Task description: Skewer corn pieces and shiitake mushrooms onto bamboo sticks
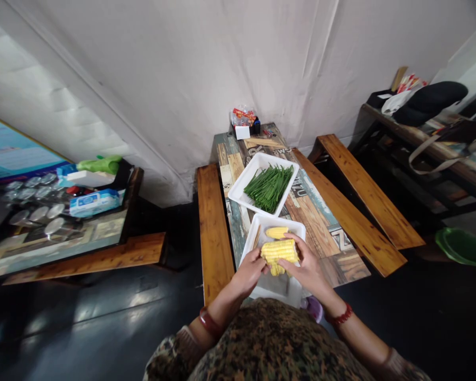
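A yellow corn cob (pixel 278 250) is held crosswise between my two hands, above a white tray (pixel 257 291). My right hand (pixel 306 266) grips its right end, with the thumb below and the fingers over the top. At the left end, my left hand (pixel 250 271) is closed with its fingertips pinched against the cob; whether it also holds something thin is hidden. Another corn piece (pixel 276 232) lies at the tray's far side, and more corn (pixel 276 269) shows just under the held cob. Thin wooden sticks (pixel 256 236) rest along the tray's left side.
A second white tray (pixel 238 194) with green chives (pixel 268 186) stands beyond on the patterned table (pixel 317 233). A black box (pixel 255 127) with packets sits by the wall. Wooden benches (pixel 213 233) flank the table. A green basin (pixel 463 246) is at right.
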Demonstrator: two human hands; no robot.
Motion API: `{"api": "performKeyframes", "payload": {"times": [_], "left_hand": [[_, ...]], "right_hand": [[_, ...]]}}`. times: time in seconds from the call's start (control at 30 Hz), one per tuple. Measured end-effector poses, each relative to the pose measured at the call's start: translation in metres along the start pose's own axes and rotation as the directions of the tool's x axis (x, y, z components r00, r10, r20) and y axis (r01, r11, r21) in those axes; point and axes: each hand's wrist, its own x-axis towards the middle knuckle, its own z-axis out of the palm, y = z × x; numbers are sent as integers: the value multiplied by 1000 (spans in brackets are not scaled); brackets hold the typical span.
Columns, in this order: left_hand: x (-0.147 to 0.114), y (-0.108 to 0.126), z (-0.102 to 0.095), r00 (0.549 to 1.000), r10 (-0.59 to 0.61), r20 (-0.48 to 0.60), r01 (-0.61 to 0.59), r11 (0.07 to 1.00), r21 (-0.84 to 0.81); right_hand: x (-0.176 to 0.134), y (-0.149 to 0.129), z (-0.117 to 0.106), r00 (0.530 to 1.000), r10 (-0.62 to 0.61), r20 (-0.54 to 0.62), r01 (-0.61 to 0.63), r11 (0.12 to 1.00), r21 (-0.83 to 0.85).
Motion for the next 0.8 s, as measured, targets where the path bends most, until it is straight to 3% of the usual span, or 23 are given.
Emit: {"api": "performKeyframes", "payload": {"times": [0.17,0.33,0.57,0.8], "left_hand": [[0,8,4,1000,-8,16,10,995,-100],[-1,11,2,999,-25,28,31,972,-232],[1,9,-1,999,-11,45,17,991,-134],[1,9,-5,997,-16,77,16,1000,3]], "right_hand": [[2,-3,-1,999,14,-38,-9,990,144],[3,-7,-3,999,9,-39,-2,984,178],[4,-3,-3,997,65,-44,-53,971,232],[4,4,2,996,-41,-74,44,998,35]]}}
